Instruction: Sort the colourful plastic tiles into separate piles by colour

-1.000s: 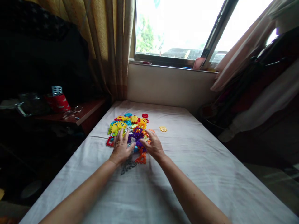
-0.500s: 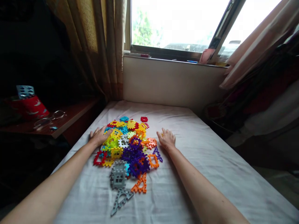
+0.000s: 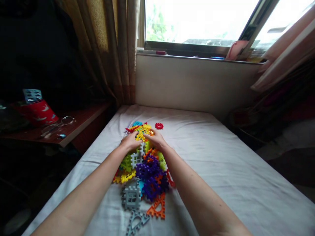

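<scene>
A heap of plastic interlocking building pieces lies on the light bedsheet (image 3: 209, 183). My left hand (image 3: 129, 141) and my right hand (image 3: 157, 140) press in from both sides at the heap's far part, closed around a cluster of yellow building pieces (image 3: 142, 133). Some fingertips are hidden behind the pieces. Nearer to me are light grey pieces (image 3: 136, 160), purple pieces (image 3: 149, 172), a grey window square (image 3: 131, 196), an orange triangle (image 3: 158, 206) and a grey triangle (image 3: 136, 220). Just past my right hand lies a single red piece (image 3: 159, 126).
On the left, a dark wooden table (image 3: 81, 123) carries a red container (image 3: 40, 113) and eyeglasses (image 3: 67, 120). A curtain (image 3: 123, 59) and a white wall (image 3: 187, 83) under a window stand beyond the bed. Hanging clothes (image 3: 287, 55) are at the right.
Both hands have come inward from either side of the heap and closed around the yellow pieces. The pieces there are pushed together into a narrower, taller pile. The view has shifted slightly.
</scene>
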`<state>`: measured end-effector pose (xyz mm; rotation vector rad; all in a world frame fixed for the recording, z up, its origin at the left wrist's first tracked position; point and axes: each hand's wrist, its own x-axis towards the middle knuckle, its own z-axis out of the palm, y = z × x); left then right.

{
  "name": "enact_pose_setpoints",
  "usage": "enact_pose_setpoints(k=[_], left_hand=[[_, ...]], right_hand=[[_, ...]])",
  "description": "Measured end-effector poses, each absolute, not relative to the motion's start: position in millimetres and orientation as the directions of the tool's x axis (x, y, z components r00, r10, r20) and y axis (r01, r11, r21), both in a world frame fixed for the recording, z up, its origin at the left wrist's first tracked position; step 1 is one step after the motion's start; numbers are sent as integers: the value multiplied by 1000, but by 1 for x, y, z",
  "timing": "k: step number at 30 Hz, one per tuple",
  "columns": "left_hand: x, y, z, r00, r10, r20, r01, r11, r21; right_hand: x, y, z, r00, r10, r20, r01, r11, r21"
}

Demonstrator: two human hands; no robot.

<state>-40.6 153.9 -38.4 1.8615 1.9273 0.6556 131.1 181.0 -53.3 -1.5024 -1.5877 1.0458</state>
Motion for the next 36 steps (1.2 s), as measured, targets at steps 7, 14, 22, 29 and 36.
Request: enact_pose_setpoints(k=[7, 14, 22, 29, 36], left_hand=[[-16, 154, -3, 15, 999, -37, 539, 23, 842], [-38, 101, 27, 216, 976, 14, 293, -78, 953], [-123, 94, -15, -143, 989, 48, 749, 76, 658], [-78, 91, -56, -61, 992, 107, 852, -4, 524], [-60, 120, -25, 5, 978, 207, 879, -103, 466]], right_hand=[[128, 170, -29, -175, 975, -139, 122, -119, -985], [175, 131, 8, -412, 911, 6, 95, 49, -994], [257, 87, -47, -226, 966, 125, 562, 234, -793], [214, 66, -80, -139, 937, 321, 550, 342, -762], [217, 89, -75, 124, 925, 358, 347, 298, -889]])
